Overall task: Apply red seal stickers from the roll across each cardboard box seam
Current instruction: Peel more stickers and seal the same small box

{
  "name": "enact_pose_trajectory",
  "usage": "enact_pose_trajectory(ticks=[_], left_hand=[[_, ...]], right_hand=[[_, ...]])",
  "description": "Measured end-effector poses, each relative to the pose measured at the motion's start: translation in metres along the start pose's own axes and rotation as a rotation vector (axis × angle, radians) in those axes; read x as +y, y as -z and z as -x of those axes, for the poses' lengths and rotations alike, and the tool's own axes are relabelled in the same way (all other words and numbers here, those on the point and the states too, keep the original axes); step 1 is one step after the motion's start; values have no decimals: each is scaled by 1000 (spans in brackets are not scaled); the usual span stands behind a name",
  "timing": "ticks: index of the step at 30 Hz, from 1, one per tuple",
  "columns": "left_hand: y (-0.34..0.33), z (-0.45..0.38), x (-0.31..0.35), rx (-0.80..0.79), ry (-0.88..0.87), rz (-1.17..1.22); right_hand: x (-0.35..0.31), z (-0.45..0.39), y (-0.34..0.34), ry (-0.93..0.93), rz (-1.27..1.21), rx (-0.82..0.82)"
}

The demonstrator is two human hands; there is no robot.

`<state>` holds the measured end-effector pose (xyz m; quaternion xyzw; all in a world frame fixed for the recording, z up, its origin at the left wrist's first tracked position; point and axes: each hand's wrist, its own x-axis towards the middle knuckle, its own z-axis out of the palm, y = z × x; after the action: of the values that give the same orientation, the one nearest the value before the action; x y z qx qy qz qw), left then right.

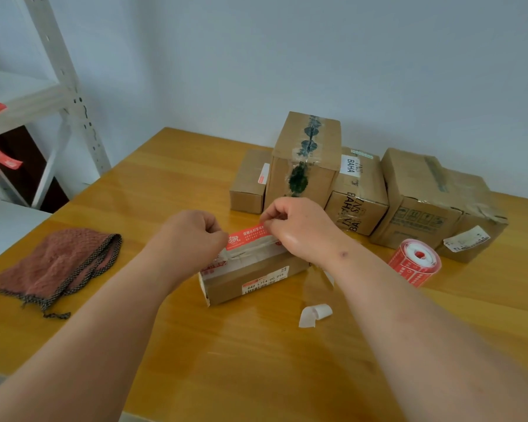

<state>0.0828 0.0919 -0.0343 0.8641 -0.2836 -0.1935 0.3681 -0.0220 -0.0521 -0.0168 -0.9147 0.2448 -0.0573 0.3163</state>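
Note:
A small flat cardboard box (250, 280) with a white barcode label lies on the wooden table in front of me. A red seal sticker (248, 236) with white print is stretched just above its top seam. My left hand (192, 236) pinches the sticker's left end. My right hand (299, 226) pinches its right end with fingers curled. The roll of red stickers (415, 264) lies on its side to the right of the box, untouched.
Several taped cardboard boxes (305, 159) stand in a row behind. A reddish-brown cloth (58, 266) lies at the left. Curled white backing paper (314, 313) sits in front of the box. A white metal shelf (73, 95) with red stickers hanging stands at far left.

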Motion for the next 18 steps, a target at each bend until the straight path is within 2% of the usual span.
enact_pose_trajectory(ticks=[4,12,18], left_hand=[[-1,-1,1,14,-9,-106],[-4,-1,6,-19,-78,-300],[-6,-1,7,-13,-87,-377]], right_hand=[[4,0,-1,-58,-112,26],[6,0,-5,-37,63,33],[3,1,-6,-55,107,4]])
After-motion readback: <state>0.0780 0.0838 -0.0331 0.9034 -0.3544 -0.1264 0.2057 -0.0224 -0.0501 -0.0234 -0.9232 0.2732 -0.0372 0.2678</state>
